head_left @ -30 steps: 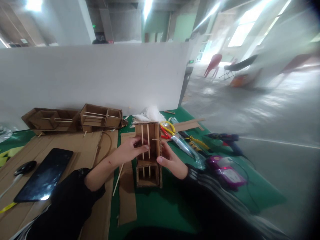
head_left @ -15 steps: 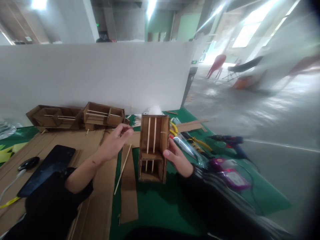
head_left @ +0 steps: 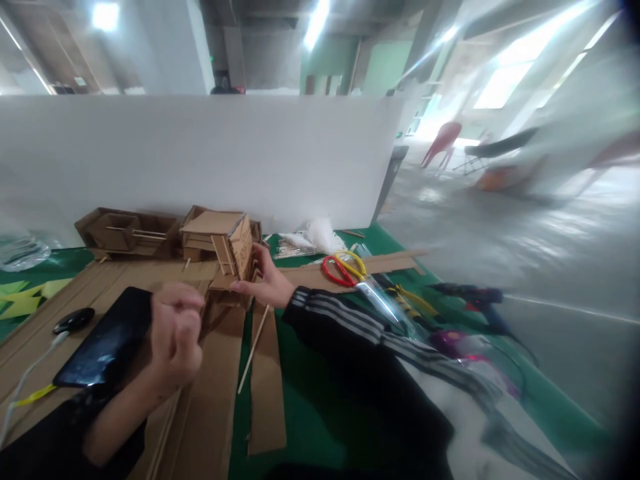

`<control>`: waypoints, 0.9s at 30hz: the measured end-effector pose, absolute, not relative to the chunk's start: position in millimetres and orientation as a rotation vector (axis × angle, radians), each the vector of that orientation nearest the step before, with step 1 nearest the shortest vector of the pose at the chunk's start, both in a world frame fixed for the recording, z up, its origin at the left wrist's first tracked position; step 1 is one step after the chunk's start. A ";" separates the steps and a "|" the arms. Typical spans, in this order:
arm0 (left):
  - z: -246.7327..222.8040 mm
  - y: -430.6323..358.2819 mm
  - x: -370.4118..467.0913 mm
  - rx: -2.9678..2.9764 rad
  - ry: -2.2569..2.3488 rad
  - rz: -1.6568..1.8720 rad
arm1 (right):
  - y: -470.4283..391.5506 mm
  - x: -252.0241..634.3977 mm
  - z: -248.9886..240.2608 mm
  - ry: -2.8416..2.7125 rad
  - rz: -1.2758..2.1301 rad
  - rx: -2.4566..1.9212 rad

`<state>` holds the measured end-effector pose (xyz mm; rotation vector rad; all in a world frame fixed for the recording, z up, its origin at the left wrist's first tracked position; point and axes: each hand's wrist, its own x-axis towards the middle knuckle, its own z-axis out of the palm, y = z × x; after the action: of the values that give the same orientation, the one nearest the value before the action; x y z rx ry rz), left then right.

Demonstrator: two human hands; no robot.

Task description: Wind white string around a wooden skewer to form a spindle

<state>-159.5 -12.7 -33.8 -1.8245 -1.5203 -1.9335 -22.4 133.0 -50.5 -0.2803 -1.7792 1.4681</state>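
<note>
My right hand [head_left: 265,280] grips the right side of a small cardboard box [head_left: 220,233] with thin sticks across its opening. The box is tilted above the big brown cardboard sheet [head_left: 200,407], in front of another cardboard box at the back. My left hand [head_left: 177,327] is raised over the sheet beside the black phone [head_left: 107,337]. Its fingers are curled in and blurred, and nothing shows in them. A long thin stick [head_left: 253,348] lies on a cardboard strip [head_left: 267,393] below my right hand.
Another cardboard box [head_left: 127,233] stands at the back left. Red-and-yellow-handled scissors [head_left: 370,287], yellow-handled pliers [head_left: 413,300] and a power drill [head_left: 473,297] lie to the right. A black mouse [head_left: 74,321] sits at the left. A white partition [head_left: 200,153] rises behind the table.
My right hand has carried the box left and turned it, from the middle to the boxes at the back. My left hand has come off to the left and down, its fingers curling in.
</note>
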 end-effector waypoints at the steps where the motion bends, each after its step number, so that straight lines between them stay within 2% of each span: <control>1: -39.0 -17.8 -154.8 -1.988 -1.474 -1.839 | 135.0 -29.1 -56.1 -1.790 1.478 -0.247; 6: -68.0 -19.3 -140.2 -2.359 -1.397 -1.218 | 140.9 -34.3 -71.1 -1.870 1.467 -0.328; 10: -83.9 -11.0 -138.1 -2.444 -1.508 -0.914 | 139.5 -15.8 -68.1 -1.938 1.374 -0.383; 18: -87.0 -6.0 -138.4 -2.364 -1.625 -0.903 | 134.7 28.7 -52.9 -1.908 1.343 -0.532; 27: -89.5 4.2 -146.8 -2.132 -1.713 -0.919 | 157.7 5.3 -55.0 -1.634 1.465 -0.444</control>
<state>-146.8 4.2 -89.5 -2.1325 -1.7128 -0.9193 5.3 157.7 -55.0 -0.4443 -1.6340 1.4647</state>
